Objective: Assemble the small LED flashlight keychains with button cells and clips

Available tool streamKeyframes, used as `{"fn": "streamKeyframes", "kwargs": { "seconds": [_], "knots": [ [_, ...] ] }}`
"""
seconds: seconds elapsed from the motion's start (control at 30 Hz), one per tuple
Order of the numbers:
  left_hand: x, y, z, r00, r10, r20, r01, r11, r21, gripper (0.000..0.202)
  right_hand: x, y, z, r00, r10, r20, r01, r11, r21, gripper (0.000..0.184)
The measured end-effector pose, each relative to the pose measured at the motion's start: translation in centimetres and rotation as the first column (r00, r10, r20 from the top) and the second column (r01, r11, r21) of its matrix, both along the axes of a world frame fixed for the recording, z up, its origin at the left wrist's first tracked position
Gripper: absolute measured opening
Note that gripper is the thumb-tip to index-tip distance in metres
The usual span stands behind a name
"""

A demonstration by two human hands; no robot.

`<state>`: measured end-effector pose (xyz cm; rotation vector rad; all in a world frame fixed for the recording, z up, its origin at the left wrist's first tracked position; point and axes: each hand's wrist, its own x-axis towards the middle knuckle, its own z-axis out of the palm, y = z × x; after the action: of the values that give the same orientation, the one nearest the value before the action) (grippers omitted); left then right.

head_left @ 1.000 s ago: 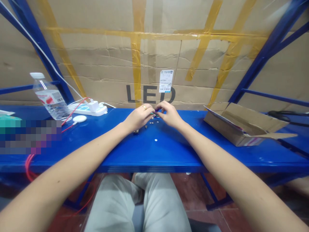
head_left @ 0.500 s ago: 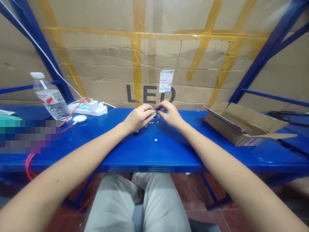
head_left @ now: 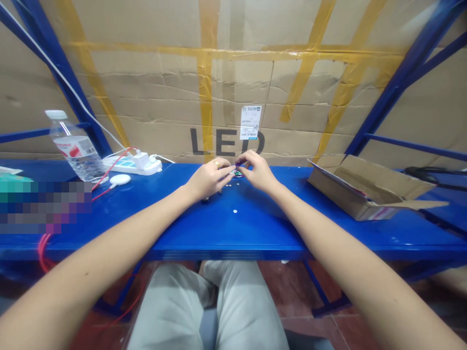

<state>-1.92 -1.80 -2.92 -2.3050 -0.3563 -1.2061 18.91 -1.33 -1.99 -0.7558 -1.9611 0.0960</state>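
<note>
Right hand [head_left: 256,172]: grip pinches a small purple piece [head_left: 239,165].
Left hand [head_left: 209,178]: fingertips beside it, grip unclear.
Change: barely any finger shift; close handling continues.

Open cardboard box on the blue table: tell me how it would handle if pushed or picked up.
Contents aside, the open cardboard box looks thin-walled, so it is probably light for its size. The flap jutting out on its right would likely bend if gripped. Pushed, being flat-sided, it should slide over the smooth-looking blue table rather than roll.
</note>
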Motion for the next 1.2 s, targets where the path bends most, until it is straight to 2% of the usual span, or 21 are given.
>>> {"fn": "streamKeyframes", "kwargs": {
  "seconds": [0.33, 0.7, 0.9, 1.2],
  "knots": [
    [0.15, -0.45, 0.19, 0.999, -0.021, 0.045, 0.027, 0.990, -0.137, 0.014, -0.11, -0.33, 0.17, 1.000, 0.007, 0.001, -0.007, 1.000, -0.029, 0.014],
    [0.01, 0.14, -0.31, 1.000, 0.012, 0.008, -0.011, 0.999, -0.044, 0.027, -0.06, -0.13, 0.03, 1.000, 0.020, -0.007, -0.020, 1.000, 0.010, 0.016],
    [0.27, 0.14, -0.68, 0.997, 0.077, -0.013, -0.077, 0.996, -0.053, 0.032, 0.04, -0.48, 0.39, 1.000, -0.015, 0.014, 0.014, 0.999, 0.048, 0.020],
    [0.23, 0.16, -0.76, 0.997, 0.069, -0.039, -0.072, 0.995, -0.073, 0.034, 0.08, -0.82, 0.73, 0.999, -0.034, 0.029, 0.031, 0.995, 0.096, 0.023]
  ]
}}
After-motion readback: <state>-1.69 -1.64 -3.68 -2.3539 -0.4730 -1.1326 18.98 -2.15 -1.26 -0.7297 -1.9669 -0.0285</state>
